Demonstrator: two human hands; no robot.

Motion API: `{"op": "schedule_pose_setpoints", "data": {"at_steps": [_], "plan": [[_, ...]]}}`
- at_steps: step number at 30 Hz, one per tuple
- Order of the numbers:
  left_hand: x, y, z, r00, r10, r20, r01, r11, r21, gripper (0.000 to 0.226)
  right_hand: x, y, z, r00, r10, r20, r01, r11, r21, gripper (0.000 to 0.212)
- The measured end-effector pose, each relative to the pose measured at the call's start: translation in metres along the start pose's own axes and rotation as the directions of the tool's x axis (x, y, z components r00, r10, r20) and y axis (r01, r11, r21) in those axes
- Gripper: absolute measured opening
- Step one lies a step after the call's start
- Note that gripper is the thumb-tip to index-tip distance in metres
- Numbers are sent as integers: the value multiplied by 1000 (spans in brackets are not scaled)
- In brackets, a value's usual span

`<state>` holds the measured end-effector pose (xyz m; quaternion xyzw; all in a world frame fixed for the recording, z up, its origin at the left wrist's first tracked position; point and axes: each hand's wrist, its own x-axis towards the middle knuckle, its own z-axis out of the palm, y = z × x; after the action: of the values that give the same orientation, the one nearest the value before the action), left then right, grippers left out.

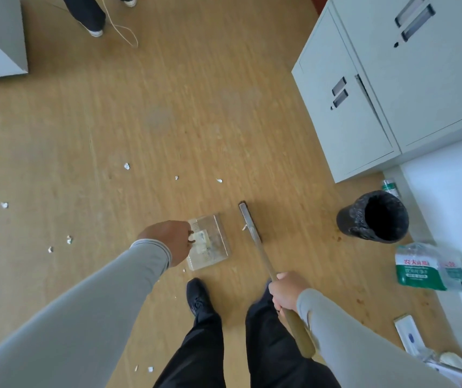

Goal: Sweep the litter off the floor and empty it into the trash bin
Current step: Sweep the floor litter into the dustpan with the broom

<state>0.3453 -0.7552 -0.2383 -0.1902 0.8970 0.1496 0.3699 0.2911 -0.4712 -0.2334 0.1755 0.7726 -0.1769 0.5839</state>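
Litter (126, 166) is mostly not collected yet: white paper scraps are scattered over the wood floor (168, 107), several well left of the dustpan, three ahead of it, a couple near the feet, one small bit (243, 227) just beside the broom head. Clear dustpan (210, 242) sits on the floor, some pale scraps apparently inside, though that's hard to separate from its handle. Left hand (172, 242) curls over the dustpan's handle end. Right hand (287, 294) is wrapped around the broom (255, 236) handle, broom head down just right of the pan. Black-lined trash bin (375, 217) stands well right, near the grey cabinet (364, 107), open-topped.

Step, as I read it: mid-sweep, gathering phase, emptying not started. Next move likely needs the broom reaching out to the far-left scraps and dragging them toward the pan lip, with the pan held flat so bits don't slide under.
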Motion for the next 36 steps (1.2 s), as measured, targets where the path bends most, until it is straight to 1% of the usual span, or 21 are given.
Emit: {"op": "schedule_pose_setpoints", "data": {"at_steps": [1,3,5,7,10,16,19,22,24,27,31,36], "plan": [[-1,-4,0,1000,-7,1,7,1000,-7,10,2,-4,-3,1000,-1,20,2,1000,-12,61],[-7,-12,0,1000,-20,10,20,1000,-11,15,-3,-5,-12,996,3,86,-7,999,42,66],[-11,-15,1,1000,-15,14,15,1000,2,19,-16,-1,-24,989,6,146,-19,996,93,64],[-12,-15,3,1000,0,15,0,1000,15,21,-32,3,-29,988,-11,156,0,998,71,59],[-9,-9,1,1000,17,16,-17,999,30,22,-40,7,-27,994,-28,108,30,999,-20,51],[-7,-8,-3,1000,7,15,-7,1000,1,24,-30,9,-31,999,-37,8,38,994,-107,61],[-14,-16,-4,1000,-12,10,12,1000,3,19,-32,8,-31,998,-59,-16,57,995,-75,66],[-22,-25,-21,998,-53,-24,51,996,-76,17,-35,-1,-46,994,-93,-63,93,996,-8,65],[-25,-29,-40,996,-75,-42,71,993,-97,19,-34,-14,-56,988,-126,-92,124,992,-28,62],[-22,-31,-60,991,-114,-67,105,986,-132,19,-29,-46,-65,984,-136,-116,130,990,-62,60],[6,-27,-78,984,-167,-69,155,977,-147,18,-13,-100,-85,975,-159,-156,151,987,-61,57],[54,-14,-102,969,-243,-53,230,956,-183,16,21,-173,-127,972,-197,-128,180,975,-130,51]]}}
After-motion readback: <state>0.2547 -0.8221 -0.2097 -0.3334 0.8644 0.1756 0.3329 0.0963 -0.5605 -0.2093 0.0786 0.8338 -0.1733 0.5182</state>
